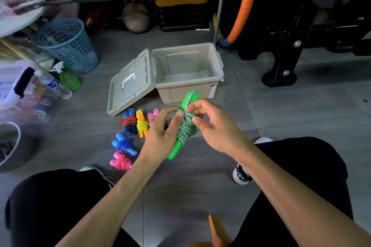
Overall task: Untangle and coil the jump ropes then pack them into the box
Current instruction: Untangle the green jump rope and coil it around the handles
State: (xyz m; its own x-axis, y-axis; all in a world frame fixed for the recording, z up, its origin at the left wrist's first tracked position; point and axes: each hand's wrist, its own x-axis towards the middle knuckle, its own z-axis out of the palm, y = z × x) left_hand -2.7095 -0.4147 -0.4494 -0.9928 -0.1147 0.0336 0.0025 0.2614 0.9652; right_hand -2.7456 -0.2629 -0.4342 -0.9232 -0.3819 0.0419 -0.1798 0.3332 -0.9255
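I hold a green-handled jump rope (185, 129) in mid-air, its green-and-white cord wound round the two handles. My left hand (162, 132) grips the bundle from the left, thumb pressed on the coils. My right hand (212, 124) pinches the cord's end near the upper handle. The beige box (217, 60) stands open and empty just beyond, its lid (130, 82) swung down to the left. Several coiled ropes lie on the floor: blue-handled with red cord (128, 121), orange with yellow cord (141, 124), pink (152, 115), light blue (123, 144), pink-magenta (120, 161).
A blue mesh basket (68, 44) stands at the left, with a water bottle (56, 86) and a clear bin (24, 94) nearer. Black gym equipment (301, 26) fills the right back. My knees and shoes frame the grey tiled floor (281, 110).
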